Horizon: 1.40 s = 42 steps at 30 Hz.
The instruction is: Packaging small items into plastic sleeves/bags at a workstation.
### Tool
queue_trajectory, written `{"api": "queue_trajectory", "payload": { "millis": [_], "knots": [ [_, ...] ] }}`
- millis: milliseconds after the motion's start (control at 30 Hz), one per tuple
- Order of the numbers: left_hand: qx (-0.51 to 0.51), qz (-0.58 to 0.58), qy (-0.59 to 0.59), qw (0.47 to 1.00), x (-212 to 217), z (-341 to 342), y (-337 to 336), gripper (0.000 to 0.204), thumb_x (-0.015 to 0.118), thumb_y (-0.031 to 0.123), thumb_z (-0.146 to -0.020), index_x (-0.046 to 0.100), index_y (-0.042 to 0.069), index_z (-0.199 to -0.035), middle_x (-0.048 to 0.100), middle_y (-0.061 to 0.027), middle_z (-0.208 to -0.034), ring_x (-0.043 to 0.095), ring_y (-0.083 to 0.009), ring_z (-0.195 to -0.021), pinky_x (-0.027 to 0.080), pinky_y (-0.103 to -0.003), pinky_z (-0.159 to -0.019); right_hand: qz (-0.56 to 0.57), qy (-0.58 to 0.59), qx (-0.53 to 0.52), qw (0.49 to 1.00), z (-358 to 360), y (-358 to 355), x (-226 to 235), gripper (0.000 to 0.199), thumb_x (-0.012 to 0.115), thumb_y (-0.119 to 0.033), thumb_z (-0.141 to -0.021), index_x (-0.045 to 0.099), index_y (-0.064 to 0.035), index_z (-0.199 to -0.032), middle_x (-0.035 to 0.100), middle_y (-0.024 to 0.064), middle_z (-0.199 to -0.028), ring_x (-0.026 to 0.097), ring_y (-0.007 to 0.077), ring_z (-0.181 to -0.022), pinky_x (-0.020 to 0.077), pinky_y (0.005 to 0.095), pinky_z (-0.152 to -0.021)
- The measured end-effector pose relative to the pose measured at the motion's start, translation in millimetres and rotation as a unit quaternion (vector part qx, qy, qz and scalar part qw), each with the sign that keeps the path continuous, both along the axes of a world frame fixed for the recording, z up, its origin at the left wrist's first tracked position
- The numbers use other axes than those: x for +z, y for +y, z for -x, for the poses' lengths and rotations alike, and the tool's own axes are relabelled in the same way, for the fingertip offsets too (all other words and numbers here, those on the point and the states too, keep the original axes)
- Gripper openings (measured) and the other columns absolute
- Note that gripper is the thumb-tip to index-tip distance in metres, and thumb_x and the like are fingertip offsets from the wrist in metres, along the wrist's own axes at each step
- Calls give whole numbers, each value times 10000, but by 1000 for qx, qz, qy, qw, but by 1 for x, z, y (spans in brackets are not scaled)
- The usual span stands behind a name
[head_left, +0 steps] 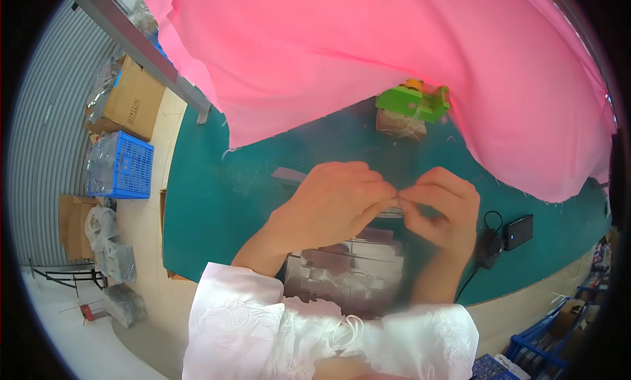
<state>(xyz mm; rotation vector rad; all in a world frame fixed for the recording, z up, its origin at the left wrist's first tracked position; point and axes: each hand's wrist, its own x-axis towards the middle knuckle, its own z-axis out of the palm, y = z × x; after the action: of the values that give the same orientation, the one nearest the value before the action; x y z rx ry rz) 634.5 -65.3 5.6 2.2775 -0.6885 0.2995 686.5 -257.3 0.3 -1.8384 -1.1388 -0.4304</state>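
Over the green table [223, 202], my left hand [335, 199] and my right hand [444, 206] meet with fingertips pinched together. Whatever lies between the fingertips is too small and too covered to name. Just beneath them shows a bit of silvery, striped material [391, 213], partly hidden by the fingers. Closer to my body, a spread of overlapping flat silvery-grey pieces [348, 268] lies on the table, its left side partly behind my left wrist. A thin greyish strip [288, 176] rests to the left of my left hand.
A pink cloth [342, 45] hangs over the far side. By its edge, a green tape dispenser [411, 105] sits on a brownish block [399, 125]. At right lie a black rectangular device [519, 231] and a corded black adapter [489, 247]. A blue crate [133, 165] and cardboard box [138, 101] stand left.
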Motion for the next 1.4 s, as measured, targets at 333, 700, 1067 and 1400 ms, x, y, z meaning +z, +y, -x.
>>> {"api": "queue_trajectory", "payload": {
  "millis": [333,700,1067,1400],
  "knots": [
    [3,-10,25,1000,-3,-4,2,103,641,168,-815,675,76,-846,597,-54,-705,549,-252,-675,447,-369,-583,0,-90,-22,996,-4,7,-5,273,686,26,-455,646,-77,-704,519,41,-651,519,179,-533,387,277,-436],
    [49,168,80,981,5,-11,0,200,719,83,-739,681,82,-935,597,-44,-783,550,-173,-716,412,-296,-586,-85,166,-44,982,1,3,2,317,750,-5,-568,639,-30,-864,586,54,-733,572,183,-673,447,272,-626],
    [-65,203,-75,974,-7,-21,0,184,730,-27,-657,681,69,-806,609,-21,-768,537,-163,-725,415,-267,-578,-25,167,99,981,-5,6,-14,565,787,-108,-614,529,-101,-1116,496,26,-840,472,189,-740,352,327,-732],
    [-32,267,-11,963,1,-14,-2,178,746,-2,-673,655,62,-812,611,-26,-762,534,-145,-713,414,-249,-562,76,89,-38,992,-9,5,1,516,788,-143,-621,574,-113,-1090,547,37,-820,529,205,-741,382,334,-696]
  ]
}}
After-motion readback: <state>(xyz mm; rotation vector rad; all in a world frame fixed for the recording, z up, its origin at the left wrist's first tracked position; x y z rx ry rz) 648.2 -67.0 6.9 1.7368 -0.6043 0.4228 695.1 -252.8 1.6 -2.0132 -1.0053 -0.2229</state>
